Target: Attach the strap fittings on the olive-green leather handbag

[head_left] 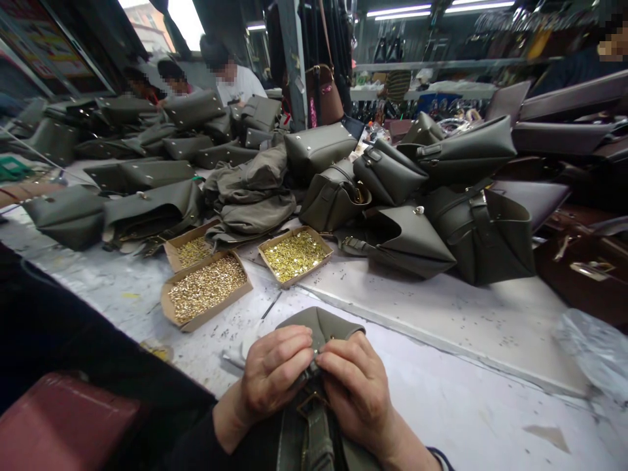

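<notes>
A dark olive leather bag lies at the table's front edge, its strap and a gold square buckle towards me. My left hand pinches the bag's material from the left, fingers bent. From the right, my right hand grips the same spot, fingertips almost touching those of the left. Something small and shiny shows between the fingertips, too small to make out. Beyond the hands are cardboard trays of small gold metal pieces: one at the left front, one behind it, and one nearer the middle.
Several olive bags and a heap of olive cloth line the table's far side. Dark brown bags and clear plastic are at the right. A red seat stands lower left. People sit at the back left.
</notes>
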